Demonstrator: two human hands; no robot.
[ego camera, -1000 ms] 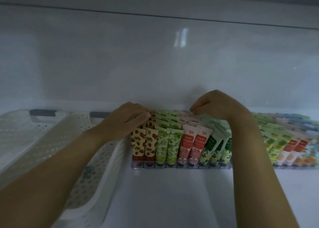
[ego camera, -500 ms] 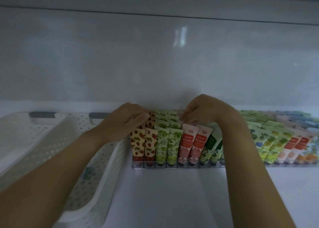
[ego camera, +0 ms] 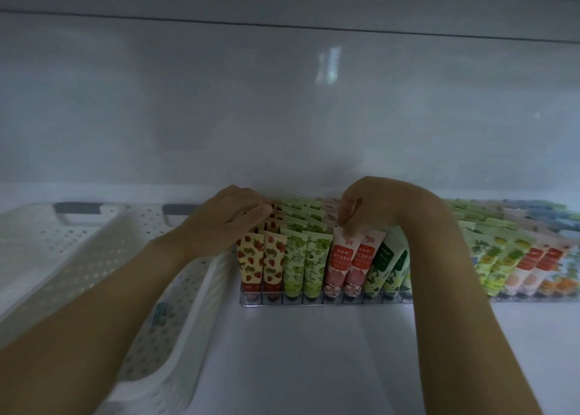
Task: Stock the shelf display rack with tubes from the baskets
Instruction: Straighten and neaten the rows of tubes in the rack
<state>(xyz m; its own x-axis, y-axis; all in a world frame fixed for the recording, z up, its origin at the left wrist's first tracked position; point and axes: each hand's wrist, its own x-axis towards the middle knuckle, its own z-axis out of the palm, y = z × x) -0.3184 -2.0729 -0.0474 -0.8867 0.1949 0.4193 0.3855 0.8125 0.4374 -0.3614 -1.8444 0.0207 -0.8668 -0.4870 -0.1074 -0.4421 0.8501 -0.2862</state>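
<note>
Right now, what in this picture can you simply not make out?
Head view, the only one:
- Whether the right hand pinches a pink tube: its curled fingers hide the contact.
- Dark green tubes: partly behind the right forearm.
- Tube lettering: too small, dim.
- Baskets: cut off at the left edge, crossed by the left forearm.

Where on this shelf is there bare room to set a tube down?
Bare shelf lies in front of the clear rack, between the nearer basket and right forearm. The rack is packed with tubes: left hand rests on them, right hand pinches a pink tube.
</note>
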